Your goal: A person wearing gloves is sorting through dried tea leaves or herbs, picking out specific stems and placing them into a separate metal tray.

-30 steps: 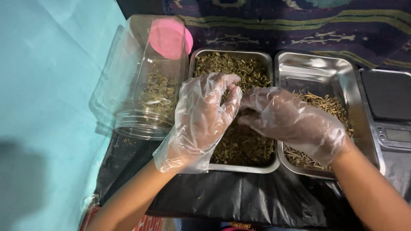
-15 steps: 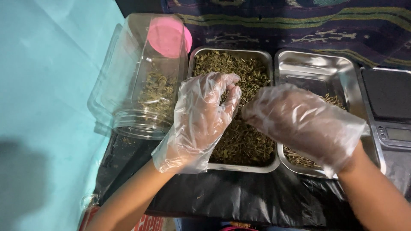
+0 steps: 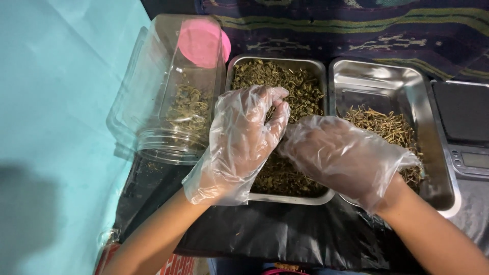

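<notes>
Picking through dried green herb (image 3: 298,84) in the middle steel tray (image 3: 277,60), by the look of it. Left hand (image 3: 239,142) in a loose clear glove, fingers curled in toward the thumb above the leaves; impossible to tell whether a bit is pinched there. Right hand (image 3: 346,158), gloved too, palm down beside it, fingertips hidden, so grip unclear. Thin dry stems (image 3: 389,125) heaped in the right tray (image 3: 377,84). Clear jar (image 3: 153,102) lying to the left, pocket scale (image 3: 461,109) far right. Next move probably calling for a fine fingertip pinch.

Grey scale display (image 3: 478,160) far right; red-white printed package (image 3: 175,266) bottom left.
</notes>
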